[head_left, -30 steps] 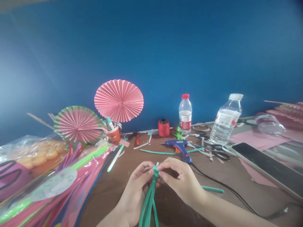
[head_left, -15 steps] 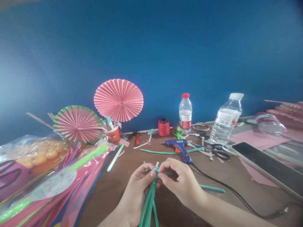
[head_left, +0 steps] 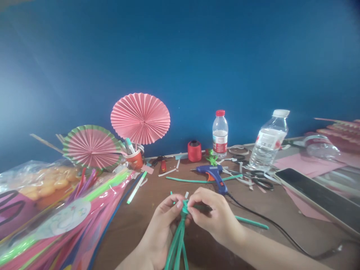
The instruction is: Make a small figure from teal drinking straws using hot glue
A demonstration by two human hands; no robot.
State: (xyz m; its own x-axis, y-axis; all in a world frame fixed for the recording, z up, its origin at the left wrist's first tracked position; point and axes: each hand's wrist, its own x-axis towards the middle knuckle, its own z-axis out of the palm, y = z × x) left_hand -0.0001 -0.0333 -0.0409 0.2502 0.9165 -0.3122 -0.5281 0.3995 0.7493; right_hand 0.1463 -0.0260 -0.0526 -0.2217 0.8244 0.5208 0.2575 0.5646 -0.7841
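A bundle of green pipe cleaners (head_left: 176,243) hangs fanned out below my hands, gathered and wrapped at its top. My left hand (head_left: 165,223) is closed round the gathered top, with the thumb against its left side. From the right, the thumb and index finger of my right hand (head_left: 212,213) pinch the green wrap at the top of the bundle. One green pipe cleaner (head_left: 251,222) shows to the right from behind my right wrist. Another pipe cleaner (head_left: 174,179) lies on the table beyond my hands, passing the blue glue gun (head_left: 212,174).
At left lie plastic bags (head_left: 56,221) of pipe cleaners. Paper fans (head_left: 140,118) stand by an orange pen cup (head_left: 134,160). A red thread spool (head_left: 194,151), two upright bottles (head_left: 220,135), scissors (head_left: 261,182) and paper scraps sit behind. A phone (head_left: 320,198) lies right, near the glue gun's cord (head_left: 270,221).
My left thumb has drawn slightly back from the wrap, showing more of it. The pipe cleaner end at the right has shifted slightly. Both hands stay at the bundle's top.
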